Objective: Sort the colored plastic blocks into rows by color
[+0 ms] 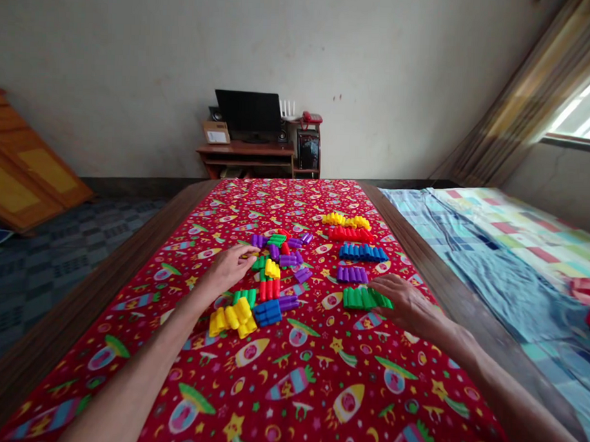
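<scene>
A loose heap of small ribbed, tube-like plastic pieces lies in the middle of the red cloth, with purple pieces (288,261), red pieces (269,290), yellow pieces (233,317) and blue pieces (268,312) mixed together. My left hand (231,268) is at the heap's left edge, fingers loosely bent and apart, with no piece visible in it. To the right, pieces stand sorted by colour in rows. My right hand (401,301) has its fingers and thumb around the right end of the green row (362,298); its fingers partly hide that end.
Beyond the green row are a purple row (352,274), a blue row (364,252), a red row (351,234) and a yellow row (346,221). The patterned cloth (294,382) covers a wooden table (405,234). A bed (491,266) adjoins on the right; a monitor desk (246,151) stands behind.
</scene>
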{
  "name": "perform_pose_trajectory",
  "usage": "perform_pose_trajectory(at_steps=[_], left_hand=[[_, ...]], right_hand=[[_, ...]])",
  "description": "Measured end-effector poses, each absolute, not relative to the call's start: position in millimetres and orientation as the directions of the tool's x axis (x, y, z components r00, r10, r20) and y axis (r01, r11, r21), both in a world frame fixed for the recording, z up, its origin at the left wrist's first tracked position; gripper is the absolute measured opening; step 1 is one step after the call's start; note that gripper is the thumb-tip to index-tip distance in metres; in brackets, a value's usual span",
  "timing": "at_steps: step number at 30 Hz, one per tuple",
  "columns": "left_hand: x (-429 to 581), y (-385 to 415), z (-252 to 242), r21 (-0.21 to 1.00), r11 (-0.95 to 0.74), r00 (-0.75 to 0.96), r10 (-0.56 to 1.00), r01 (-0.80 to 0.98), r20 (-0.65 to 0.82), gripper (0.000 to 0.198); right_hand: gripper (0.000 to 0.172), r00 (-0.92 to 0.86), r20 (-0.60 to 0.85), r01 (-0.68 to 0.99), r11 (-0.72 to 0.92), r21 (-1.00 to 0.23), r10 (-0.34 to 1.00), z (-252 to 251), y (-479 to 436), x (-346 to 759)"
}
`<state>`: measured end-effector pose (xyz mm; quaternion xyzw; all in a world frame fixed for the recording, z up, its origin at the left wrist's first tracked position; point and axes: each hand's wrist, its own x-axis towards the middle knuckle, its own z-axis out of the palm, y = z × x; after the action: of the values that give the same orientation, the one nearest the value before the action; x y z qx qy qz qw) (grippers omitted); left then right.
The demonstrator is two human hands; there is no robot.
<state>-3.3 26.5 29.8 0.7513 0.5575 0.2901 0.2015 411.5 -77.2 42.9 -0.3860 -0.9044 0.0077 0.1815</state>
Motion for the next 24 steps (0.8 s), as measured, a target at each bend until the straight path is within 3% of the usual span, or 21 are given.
perform_pose_trajectory(at_steps=[6,11,17,21,24], left_hand=[[7,25,22,0.523,-0.364,0.300,0.931,0.771,0.207,0.043],[9,27,22,0.500,-0.322,0.272,0.947,0.804,0.172,0.043],[-1,30,28,0.696,-0.163,0.162,0.984,0.700,0.068,0.047],[1,23,51,0.820,-0.130,0.077,0.992,0.558,0.104,0.064],[26,1,71,0.887,-0.146,0.169,0.982,0.438,0.078,0.075]], right_hand=[[0.030,-0.626,0.314,0.718,0.684,-0.126,0.714,38,-75,413],[0.029,-0.631,0.399,0.683,0.720,-0.121,0.665,51,-83,403],[0.026,-0.680,0.443,0.589,0.795,-0.144,0.584,65,-94,372],[0.031,-0.693,0.472,0.551,0.822,-0.143,0.546,70,-94,358],[0.038,-0.668,0.528,0.557,0.823,-0.113,0.525,74,-95,345]])
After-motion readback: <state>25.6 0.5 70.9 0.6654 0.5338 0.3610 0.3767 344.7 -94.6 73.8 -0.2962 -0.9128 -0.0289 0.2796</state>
